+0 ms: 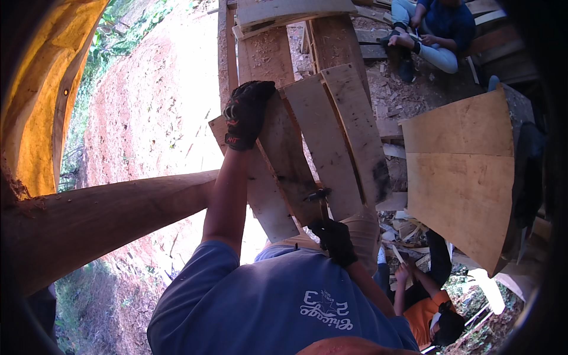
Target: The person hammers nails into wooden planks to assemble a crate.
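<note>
A slatted wooden panel point(324, 139) of several pale boards with narrow gaps leans at an angle over my lap. Dark smudges mark some of its boards near the lower ends. My left hand point(248, 115), in a black glove, is closed over the panel's upper left edge; its fingertips are partly hidden. In a black glove too, my right hand point(335, 239) grips a hammer by its short visible handle, close to my body. The dark hammer head point(318, 194) shows over the lower part of the panel. Whether it touches the wood I cannot tell.
Long planks point(264, 56) run beneath and beyond the panel. A thick log point(118, 219) crosses at left, below a yellow sheet point(35, 89). Plywood point(460, 183) stands at right. One person point(447, 29) sits at far right; another in orange point(423, 319) is at near right, among wood scraps.
</note>
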The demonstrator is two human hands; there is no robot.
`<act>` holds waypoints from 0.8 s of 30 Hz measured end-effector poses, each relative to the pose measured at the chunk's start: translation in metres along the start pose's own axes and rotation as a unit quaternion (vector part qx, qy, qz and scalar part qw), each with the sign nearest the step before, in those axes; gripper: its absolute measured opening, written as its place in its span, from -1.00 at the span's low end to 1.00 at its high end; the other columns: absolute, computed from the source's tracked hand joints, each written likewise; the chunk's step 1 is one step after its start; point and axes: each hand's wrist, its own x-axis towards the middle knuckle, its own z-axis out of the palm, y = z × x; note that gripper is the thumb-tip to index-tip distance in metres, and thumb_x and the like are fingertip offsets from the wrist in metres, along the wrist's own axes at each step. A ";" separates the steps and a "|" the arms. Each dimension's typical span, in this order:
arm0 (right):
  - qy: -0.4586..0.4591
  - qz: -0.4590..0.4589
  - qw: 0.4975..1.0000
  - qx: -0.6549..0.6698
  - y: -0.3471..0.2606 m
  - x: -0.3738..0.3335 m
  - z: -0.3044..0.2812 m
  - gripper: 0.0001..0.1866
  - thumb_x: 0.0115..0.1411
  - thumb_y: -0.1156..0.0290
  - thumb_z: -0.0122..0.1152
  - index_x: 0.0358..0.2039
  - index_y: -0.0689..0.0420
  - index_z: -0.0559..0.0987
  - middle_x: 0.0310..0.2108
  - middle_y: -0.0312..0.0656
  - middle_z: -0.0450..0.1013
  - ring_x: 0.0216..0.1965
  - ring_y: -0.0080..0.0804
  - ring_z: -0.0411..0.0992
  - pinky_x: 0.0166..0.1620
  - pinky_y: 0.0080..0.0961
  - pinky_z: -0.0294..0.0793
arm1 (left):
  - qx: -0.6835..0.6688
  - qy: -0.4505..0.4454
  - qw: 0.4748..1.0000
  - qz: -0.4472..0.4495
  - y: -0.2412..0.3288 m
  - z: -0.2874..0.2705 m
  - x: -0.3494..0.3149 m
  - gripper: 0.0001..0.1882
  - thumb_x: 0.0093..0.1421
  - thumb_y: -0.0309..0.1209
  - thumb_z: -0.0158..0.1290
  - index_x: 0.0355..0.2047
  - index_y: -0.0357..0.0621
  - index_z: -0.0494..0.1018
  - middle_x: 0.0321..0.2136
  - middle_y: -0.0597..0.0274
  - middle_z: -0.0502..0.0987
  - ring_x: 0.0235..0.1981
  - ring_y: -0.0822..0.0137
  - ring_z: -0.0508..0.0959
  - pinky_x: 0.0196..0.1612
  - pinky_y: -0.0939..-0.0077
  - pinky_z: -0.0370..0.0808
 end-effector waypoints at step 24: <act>0.017 -0.125 0.991 -0.050 0.018 0.004 0.000 -0.75 0.35 0.15 0.47 -0.18 0.07 0.82 -0.64 -0.43 0.49 -0.63 -0.72 0.38 -0.52 -0.55 0.31 | 0.053 -0.052 0.996 0.047 -0.017 0.002 -0.012 -0.75 0.37 -0.48 0.10 -0.05 -0.12 0.73 -0.08 0.03 0.75 0.00 0.00 0.73 0.09 0.16 0.64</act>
